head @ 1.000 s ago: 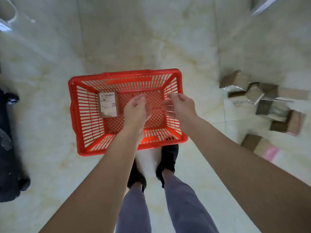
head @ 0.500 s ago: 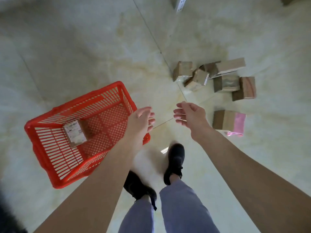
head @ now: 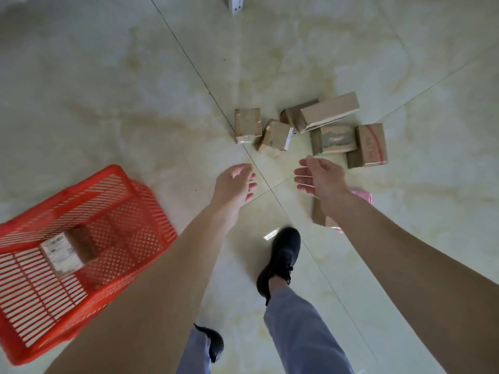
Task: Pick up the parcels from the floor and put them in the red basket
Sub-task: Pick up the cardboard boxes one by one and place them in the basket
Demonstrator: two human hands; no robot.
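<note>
The red basket (head: 24, 344) sits on the floor at the lower left with one labelled parcel (head: 67, 249) inside. Several brown cardboard parcels lie in a cluster ahead: a small one (head: 247, 125), a tilted one (head: 275, 137), a long flat one (head: 328, 111), a printed one (head: 336, 139) and one with red stripes (head: 370, 144). A parcel with pink wrapping (head: 320, 215) lies mostly hidden under my right wrist. My left hand (head: 233, 184) and right hand (head: 320, 176) hang empty above the floor, fingers relaxed, just short of the cluster.
Pale glossy floor tiles with dark grout lines spread all around. My black shoes (head: 282, 259) and grey trouser legs are below the hands. A white object (head: 235, 4) stands at the top edge.
I have turned from the basket toward the parcel cluster; the basket slid to the lower left of view. Both empty hands moved away from the basket to the parcels.
</note>
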